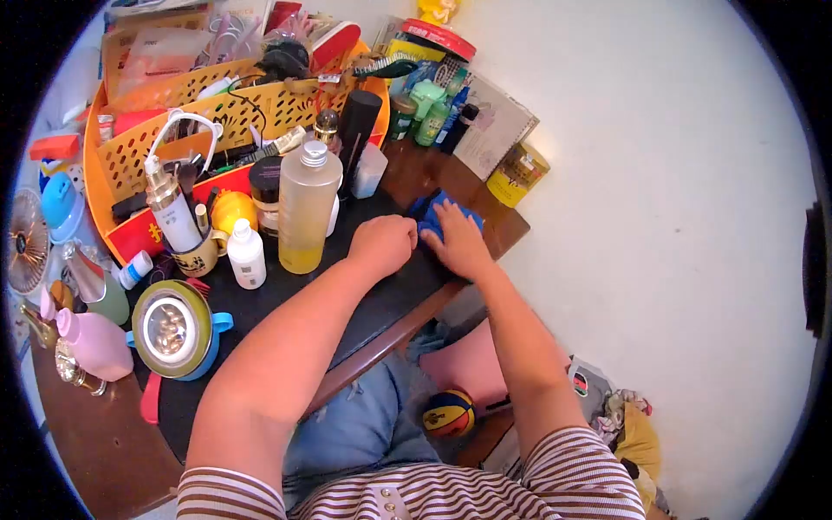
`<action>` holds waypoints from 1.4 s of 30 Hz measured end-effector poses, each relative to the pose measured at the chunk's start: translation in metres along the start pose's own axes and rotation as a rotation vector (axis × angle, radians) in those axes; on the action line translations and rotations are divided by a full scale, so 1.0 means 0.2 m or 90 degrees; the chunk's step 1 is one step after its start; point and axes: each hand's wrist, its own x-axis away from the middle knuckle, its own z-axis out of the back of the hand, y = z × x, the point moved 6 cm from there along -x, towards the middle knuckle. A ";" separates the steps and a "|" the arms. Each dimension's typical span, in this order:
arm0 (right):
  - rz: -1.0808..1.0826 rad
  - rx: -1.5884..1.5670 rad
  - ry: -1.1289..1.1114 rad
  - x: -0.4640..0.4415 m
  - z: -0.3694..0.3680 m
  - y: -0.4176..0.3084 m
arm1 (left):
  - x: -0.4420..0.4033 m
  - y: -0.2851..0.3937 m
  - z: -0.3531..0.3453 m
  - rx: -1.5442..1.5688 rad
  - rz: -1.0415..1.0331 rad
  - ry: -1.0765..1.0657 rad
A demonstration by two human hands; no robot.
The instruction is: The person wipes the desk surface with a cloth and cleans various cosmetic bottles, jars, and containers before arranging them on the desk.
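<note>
My right hand (459, 243) presses down on a crumpled blue cloth (431, 204), its fingers bent over it. The cloth lies on the dark wooden tabletop (492, 211) near its right corner, by the edge of a black mat (364, 316). Just left of it, my left hand (384, 245) is closed with its fingers curled under against the mat; whether they grip anything is hidden. Nearest to this hand stand a tall clear bottle (305, 212) with yellowish liquid, a white translucent container (371, 171) and a black cylinder (356, 130).
An orange perforated basket (121, 173) packed with items fills the back left. Nearby are a white bottle (247, 257), a lidded green-and-blue pot (186, 364) and a pink bottle (95, 345). A yellow tin (518, 176) stands at the right edge, against the white wall (676, 217).
</note>
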 end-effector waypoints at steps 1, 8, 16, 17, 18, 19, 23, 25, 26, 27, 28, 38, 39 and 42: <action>0.000 0.003 0.004 0.05 0.03 -0.04 | 0.00 0.00 0.00 -0.002 -0.002 0.000; 0.001 0.009 -0.015 0.10 0.03 -0.13 | 0.00 0.00 0.00 -0.009 -0.008 -0.002; 0.004 -0.021 -0.059 -0.34 -0.14 0.00 | 0.01 0.00 -0.01 -0.013 -0.024 0.012; 0.012 -0.015 -0.053 -0.41 -0.17 0.02 | 0.00 0.01 -0.01 -0.012 -0.021 0.000; 0.008 -0.015 -0.057 -0.47 -0.20 0.03 | 0.00 0.01 -0.01 -0.016 -0.015 -0.004; 0.009 -0.022 -0.061 -0.52 -0.21 0.02 | 0.00 0.02 0.00 -0.013 -0.013 -0.006; -0.014 -0.029 -0.064 -0.71 -0.26 0.03 | -0.01 0.02 -0.01 -0.028 0.005 -0.009; -0.040 0.001 -0.095 -0.79 -0.28 0.05 | -0.01 0.02 -0.02 -0.035 0.002 -0.008; -0.053 -0.019 -0.086 -0.82 -0.30 0.06 | -0.01 0.02 -0.01 -0.035 -0.008 -0.003; -0.053 -0.025 -0.087 -0.84 -0.30 0.05 | -0.01 0.03 -0.01 -0.039 -0.006 -0.006; -0.069 -0.017 -0.091 -0.86 -0.30 0.06 | -0.01 0.03 0.00 -0.035 -0.007 -0.005; -0.032 -0.016 -0.055 -0.69 -0.24 -0.01 | -0.01 0.02 0.00 -0.021 0.021 -0.019; -0.017 -0.024 -0.053 -0.64 -0.22 -0.03 | -0.01 0.02 0.00 -0.018 0.016 -0.018; 0.017 -0.022 -0.027 -0.49 -0.18 -0.05 | 0.00 0.02 0.01 -0.019 -0.006 0.003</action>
